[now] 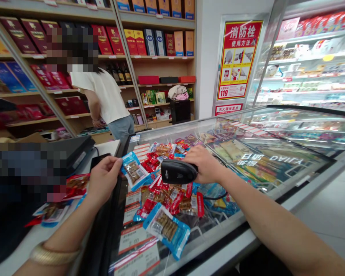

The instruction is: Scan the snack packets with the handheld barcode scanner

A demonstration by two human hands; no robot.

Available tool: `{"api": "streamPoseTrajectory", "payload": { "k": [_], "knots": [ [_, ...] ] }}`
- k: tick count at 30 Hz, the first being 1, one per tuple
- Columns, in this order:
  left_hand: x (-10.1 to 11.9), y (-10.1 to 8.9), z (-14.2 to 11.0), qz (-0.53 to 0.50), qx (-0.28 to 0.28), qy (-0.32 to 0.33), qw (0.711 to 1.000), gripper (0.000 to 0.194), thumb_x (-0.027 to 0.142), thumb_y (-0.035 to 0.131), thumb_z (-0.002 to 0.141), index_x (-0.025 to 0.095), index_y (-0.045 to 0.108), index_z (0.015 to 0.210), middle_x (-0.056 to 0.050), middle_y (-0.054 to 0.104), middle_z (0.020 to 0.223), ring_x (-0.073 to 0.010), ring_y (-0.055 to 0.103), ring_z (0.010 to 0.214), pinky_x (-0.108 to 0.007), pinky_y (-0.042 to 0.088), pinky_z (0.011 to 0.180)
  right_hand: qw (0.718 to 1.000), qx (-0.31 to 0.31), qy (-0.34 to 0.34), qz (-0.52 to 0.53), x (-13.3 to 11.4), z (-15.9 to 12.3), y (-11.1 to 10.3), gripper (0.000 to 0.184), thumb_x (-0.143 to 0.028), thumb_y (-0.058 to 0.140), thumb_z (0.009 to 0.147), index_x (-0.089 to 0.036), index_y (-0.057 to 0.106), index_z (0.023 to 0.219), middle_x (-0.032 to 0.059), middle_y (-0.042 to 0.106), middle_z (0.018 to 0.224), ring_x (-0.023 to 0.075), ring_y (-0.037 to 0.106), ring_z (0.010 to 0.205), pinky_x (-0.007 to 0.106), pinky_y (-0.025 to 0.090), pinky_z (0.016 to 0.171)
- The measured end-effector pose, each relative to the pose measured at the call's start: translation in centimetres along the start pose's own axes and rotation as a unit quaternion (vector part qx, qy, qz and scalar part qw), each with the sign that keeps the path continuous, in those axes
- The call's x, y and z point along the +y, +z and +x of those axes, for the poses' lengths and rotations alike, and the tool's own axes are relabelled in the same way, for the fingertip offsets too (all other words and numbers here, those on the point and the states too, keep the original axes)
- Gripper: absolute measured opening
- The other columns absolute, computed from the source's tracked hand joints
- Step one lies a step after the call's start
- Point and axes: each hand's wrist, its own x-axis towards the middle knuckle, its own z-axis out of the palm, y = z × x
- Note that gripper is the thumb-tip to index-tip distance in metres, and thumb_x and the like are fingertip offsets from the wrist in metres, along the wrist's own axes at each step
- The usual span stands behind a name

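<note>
Between the thumb and fingers of my left hand (105,180) is the edge of a blue snack packet (134,172) with brown pieces behind its clear window. My right hand (204,163) is wrapped round a black barcode scanner (178,171), whose front points left toward that packet. Below the scanner, red snack packets (172,197) lie in a heap on the glass lid of a freezer. Closest to me on the glass is another blue snack packet (167,229), lying flat. A cable runs from behind my right hand across the glass.
The chest freezer (301,184) stretches away to the right. On the left counter (105,147) lie more packets (56,211) beside a dark machine (79,153). A person in a white top (103,92) stands by the shelves of boxes. A lit refrigerated shelf (313,76) is behind.
</note>
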Motion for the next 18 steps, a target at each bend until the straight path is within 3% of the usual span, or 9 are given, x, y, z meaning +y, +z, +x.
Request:
{"api": "streamPoseTrajectory", "payload": {
  "k": [8,12,15,18],
  "knots": [
    [-0.4,0.0,0.0,0.015,-0.011,0.014,1.000,0.033,0.051,0.067,0.067,0.021,0.056,0.072,0.003,0.057,0.059,-0.0128,0.050,0.052,-0.025,0.041,0.052,1.000,-0.007,0.011,0.008,-0.1,0.0,0.0,0.022,-0.034,0.063,0.076,-0.021,0.067,0.094,0.0063,0.071,0.083,0.0224,0.058,0.083,0.036,0.033,0.078],
    [0.2,-0.9,0.5,0.080,-0.007,0.036,0.996,0.028,0.048,0.059,0.074,0.021,0.057,0.077,0.001,0.059,0.067,-0.0149,0.053,0.060,-0.025,0.042,0.057,1.000,0.009,0.017,0.005,0.5,-0.2,0.0,0.028,-0.037,0.064,0.079,-0.020,0.068,0.100,0.0079,0.072,0.086,0.0232,0.058,0.084,0.037,0.034,0.079],
    [0.7,-4.1,2.0,0.254,0.042,0.017,0.966,0.021,0.042,0.052,0.079,0.022,0.059,0.079,-0.001,0.059,0.067,-0.0194,0.053,0.063,-0.030,0.043,0.064,0.999,0.022,0.027,-0.011,1.2,-0.4,0.2,0.031,-0.044,0.065,0.080,-0.019,0.069,0.097,0.0087,0.071,0.084,0.0237,0.058,0.082,0.037,0.033,0.077],
    [-0.1,-9.5,4.0,0.406,0.110,-0.021,0.907,0.011,0.035,0.056,0.073,0.024,0.059,0.073,-0.002,0.051,0.059,-0.0276,0.052,0.065,-0.044,0.045,0.073,0.999,0.032,0.032,-0.022,1.9,-0.7,0.5,0.030,-0.043,0.065,0.080,-0.018,0.069,0.096,0.0083,0.070,0.082,0.0233,0.057,0.079,0.037,0.033,0.075]
  ]
}}
